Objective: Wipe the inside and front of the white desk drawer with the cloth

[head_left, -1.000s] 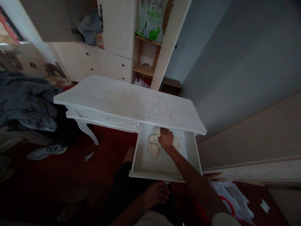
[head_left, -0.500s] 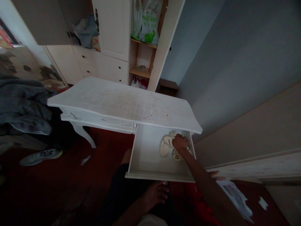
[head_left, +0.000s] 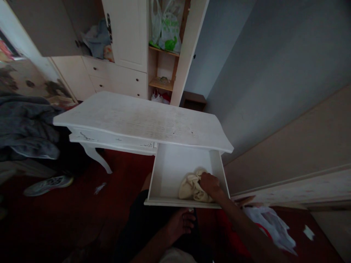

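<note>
My right hand [head_left: 210, 183] is closed on a crumpled cream cloth [head_left: 189, 186] inside the pulled-out drawer [head_left: 167, 171]. The cloth lies bunched against the drawer's floor near its front panel, and my fingertips are partly hidden in its folds. Just below that front panel, my left hand [head_left: 181, 223] has its fingers curled, with thumb and forefinger at a small pale drawer knob [head_left: 191, 210]. The drawer belongs to a white desk [head_left: 142, 117] whose top has brownish stains and scuffs.
Behind the desk stands a white wardrobe [head_left: 128, 40] with open doors and plastic bags [head_left: 170, 31] on a shelf. Grey clothing [head_left: 27, 124] is heaped at left. A shoe [head_left: 48, 185] lies on the red floor. A white plastic bag [head_left: 271, 223] lies at right.
My right hand has moved toward the drawer's front, dragging the cloth with it and bunching it up. My left hand stays at the drawer front.
</note>
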Motion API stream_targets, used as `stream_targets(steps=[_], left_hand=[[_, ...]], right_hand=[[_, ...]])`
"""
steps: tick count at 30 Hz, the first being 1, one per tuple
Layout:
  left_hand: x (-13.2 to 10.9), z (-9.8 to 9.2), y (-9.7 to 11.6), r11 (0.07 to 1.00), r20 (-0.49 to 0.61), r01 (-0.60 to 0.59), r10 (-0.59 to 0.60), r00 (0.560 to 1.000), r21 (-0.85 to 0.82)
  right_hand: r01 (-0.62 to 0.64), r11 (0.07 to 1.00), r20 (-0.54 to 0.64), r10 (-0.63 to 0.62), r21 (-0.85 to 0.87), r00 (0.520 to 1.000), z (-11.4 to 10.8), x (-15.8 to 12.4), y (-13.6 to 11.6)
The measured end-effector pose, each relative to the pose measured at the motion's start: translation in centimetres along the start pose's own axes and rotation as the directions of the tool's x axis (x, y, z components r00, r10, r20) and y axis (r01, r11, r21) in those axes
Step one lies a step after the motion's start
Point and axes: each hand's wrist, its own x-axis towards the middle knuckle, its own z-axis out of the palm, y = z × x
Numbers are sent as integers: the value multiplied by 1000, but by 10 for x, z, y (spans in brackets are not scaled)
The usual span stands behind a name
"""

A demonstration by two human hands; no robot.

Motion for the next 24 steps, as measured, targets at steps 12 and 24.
stream_targets(steps=[12,24], left_hand=[[-7,5,-2,1000,3,15,-15,1000,-5],[-6,6,-2,997,-14,-44,43,999,-66]], right_hand=[[24,999,-57,-25,-32,998,3,-8,3],[70,996,12,-71,61,997,-1,-26,-16]])
